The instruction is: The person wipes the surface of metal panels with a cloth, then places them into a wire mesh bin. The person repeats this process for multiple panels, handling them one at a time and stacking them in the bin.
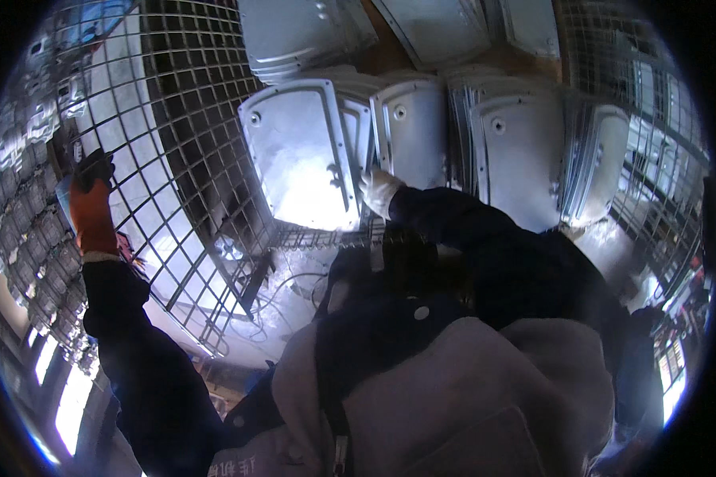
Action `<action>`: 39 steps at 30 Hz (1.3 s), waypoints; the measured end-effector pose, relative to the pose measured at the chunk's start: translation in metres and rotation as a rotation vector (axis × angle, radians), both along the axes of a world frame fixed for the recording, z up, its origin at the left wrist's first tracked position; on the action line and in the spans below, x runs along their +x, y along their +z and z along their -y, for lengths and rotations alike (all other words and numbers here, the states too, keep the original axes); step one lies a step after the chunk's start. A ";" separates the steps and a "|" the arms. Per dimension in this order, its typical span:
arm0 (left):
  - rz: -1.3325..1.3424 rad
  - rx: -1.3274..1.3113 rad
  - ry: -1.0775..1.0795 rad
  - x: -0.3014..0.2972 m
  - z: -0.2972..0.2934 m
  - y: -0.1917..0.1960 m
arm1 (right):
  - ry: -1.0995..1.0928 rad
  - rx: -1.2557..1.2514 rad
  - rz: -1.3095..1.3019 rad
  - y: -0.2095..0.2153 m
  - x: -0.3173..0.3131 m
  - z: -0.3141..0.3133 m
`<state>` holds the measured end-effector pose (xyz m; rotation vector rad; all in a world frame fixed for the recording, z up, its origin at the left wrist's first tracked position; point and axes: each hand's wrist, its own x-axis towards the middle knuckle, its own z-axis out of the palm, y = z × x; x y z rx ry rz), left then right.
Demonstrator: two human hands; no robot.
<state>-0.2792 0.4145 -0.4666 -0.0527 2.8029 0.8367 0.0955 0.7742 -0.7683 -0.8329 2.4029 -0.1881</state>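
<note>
Pale metal panels with rounded corners, each with a small round hole or fitting near the top, stand in stacks inside a wire mesh cage [187,103]. My right hand [380,192], in a white glove, is closed at the right edge of the front left panel [290,151], which leans a little and catches a bright glare. Out to the left, beside the mesh, my left hand [94,203] wears an orange and black glove. Its dark fingers are curled, and what they hold is hard to see. Both arms are in dark sleeves.
More panels [306,32] lie at the back of the cage, against a brown surface. Along the far left are many stacked grey metal parts [28,230]. Another mesh wall [652,119] stands on the right. Crumpled clear plastic [290,294] lies low in front of the cage.
</note>
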 end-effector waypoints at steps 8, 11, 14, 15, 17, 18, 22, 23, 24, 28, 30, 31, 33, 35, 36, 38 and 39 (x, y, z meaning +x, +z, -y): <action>-0.085 -0.167 0.036 0.018 -0.033 0.009 | 0.235 0.259 0.225 -0.091 0.007 -0.011; -0.066 -0.299 0.025 0.028 -0.054 0.022 | -0.069 0.278 0.102 -0.049 0.000 -0.053; -0.117 -0.242 0.040 0.031 -0.062 0.023 | 0.160 0.264 0.151 0.026 -0.033 -0.116; -0.145 -0.221 0.046 0.031 -0.062 0.021 | 0.169 0.336 0.192 0.049 -0.047 -0.132; -0.140 -0.166 0.024 0.028 -0.056 0.015 | 0.159 0.317 0.075 0.086 -0.077 -0.155; -0.128 -0.156 0.040 0.026 -0.052 0.012 | 0.145 0.305 -0.001 0.100 -0.093 -0.163; -0.202 -0.235 0.008 0.021 -0.039 0.002 | -0.394 0.170 0.163 0.141 -0.143 -0.216; -0.200 -0.224 0.003 0.021 -0.037 0.002 | -0.441 0.026 0.234 0.151 -0.151 -0.235; -0.193 -0.249 -0.001 0.021 -0.036 0.003 | -0.316 0.082 0.142 0.163 -0.155 -0.253; -0.183 -0.256 -0.027 0.024 -0.039 0.007 | -0.739 0.006 0.094 0.147 -0.167 -0.273; -0.196 -0.285 -0.028 0.025 -0.041 0.010 | -0.804 -0.055 0.091 0.118 -0.179 -0.282; -0.190 -0.313 -0.018 0.025 -0.042 0.011 | -0.810 -0.102 0.053 0.098 -0.184 -0.287; -0.198 -0.384 -0.011 0.026 -0.044 0.012 | -0.878 -0.177 -0.067 0.044 -0.201 -0.301; -0.190 -0.408 -0.008 0.028 -0.045 0.014 | -1.208 -0.289 0.102 -0.016 -0.229 -0.325; -0.193 -0.421 -0.013 0.029 -0.046 0.015 | -1.282 -0.344 0.110 -0.043 -0.235 -0.339; -0.213 -0.429 -0.035 0.032 -0.050 0.018 | -1.403 -0.431 0.218 -0.082 -0.251 -0.374; -0.214 -0.447 -0.025 0.033 -0.052 0.020 | -1.481 -0.410 0.240 -0.096 -0.261 -0.388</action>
